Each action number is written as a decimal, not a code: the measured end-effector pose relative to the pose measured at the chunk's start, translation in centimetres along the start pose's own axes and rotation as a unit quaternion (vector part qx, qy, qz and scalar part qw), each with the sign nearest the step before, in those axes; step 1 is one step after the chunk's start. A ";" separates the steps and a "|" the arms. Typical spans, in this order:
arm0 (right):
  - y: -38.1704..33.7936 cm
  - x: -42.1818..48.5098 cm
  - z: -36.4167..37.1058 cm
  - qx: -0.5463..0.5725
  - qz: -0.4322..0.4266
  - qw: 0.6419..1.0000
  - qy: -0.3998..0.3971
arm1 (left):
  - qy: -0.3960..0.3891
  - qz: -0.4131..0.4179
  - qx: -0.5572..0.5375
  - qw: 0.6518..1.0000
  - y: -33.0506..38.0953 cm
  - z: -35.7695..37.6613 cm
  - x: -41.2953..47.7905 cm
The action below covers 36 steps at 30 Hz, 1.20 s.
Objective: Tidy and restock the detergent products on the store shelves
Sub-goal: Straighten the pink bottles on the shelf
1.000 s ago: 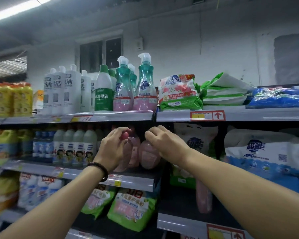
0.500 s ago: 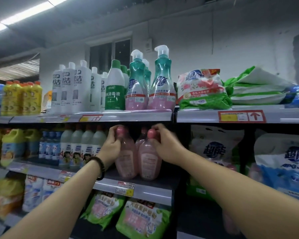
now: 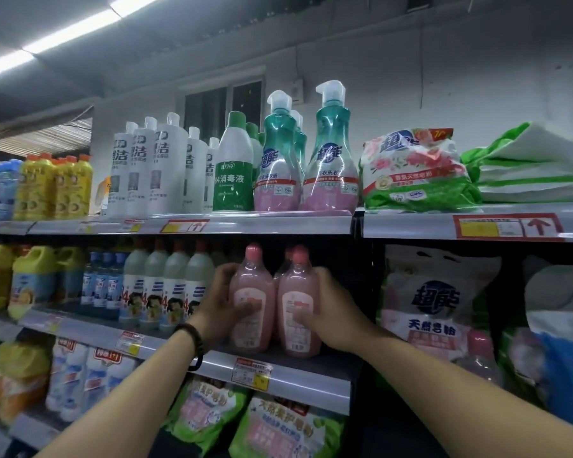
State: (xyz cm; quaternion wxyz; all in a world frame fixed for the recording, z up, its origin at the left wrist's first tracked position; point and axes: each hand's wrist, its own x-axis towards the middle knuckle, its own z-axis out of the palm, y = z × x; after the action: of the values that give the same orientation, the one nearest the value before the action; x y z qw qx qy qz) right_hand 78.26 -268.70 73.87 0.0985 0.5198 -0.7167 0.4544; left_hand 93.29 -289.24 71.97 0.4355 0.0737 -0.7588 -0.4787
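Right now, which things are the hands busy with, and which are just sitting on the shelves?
In the job: left hand gripping the left pink bottle; right hand gripping the right pink bottle.
Just sitting: teal pump bottles, white bottles, green-labelled disinfectant bottle, flowery powder bag, yellow bottles.

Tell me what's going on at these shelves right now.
A person is tidying detergent on a store shelf. The left hand grips the left pink bottle and the right hand grips the right pink bottle. Both bottles stand upright, side by side, near the front of the middle shelf. Green pump bottles stand untouched on the shelf above.
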 end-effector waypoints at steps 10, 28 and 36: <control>1.3 -0.9 1.7 0.042 0.058 0.997 -0.006 | -0.050 -0.058 -0.048 0.996 -1.7 -1.5 1.3; 1.0 -8.1 -1.3 -0.078 0.049 0.996 0.017 | 0.208 0.113 0.265 0.935 4.0 9.9 -9.2; 4.0 -15.6 -10.1 -0.174 0.069 0.972 0.144 | -0.071 0.107 0.168 0.977 6.3 23.7 -15.4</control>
State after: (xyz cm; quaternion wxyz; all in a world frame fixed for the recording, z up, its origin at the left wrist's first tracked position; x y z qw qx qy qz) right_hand 78.45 -250.73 67.84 0.2581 0.3734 -0.7969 0.3986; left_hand 87.25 -262.08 64.04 0.4108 0.0302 -0.8608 -0.2990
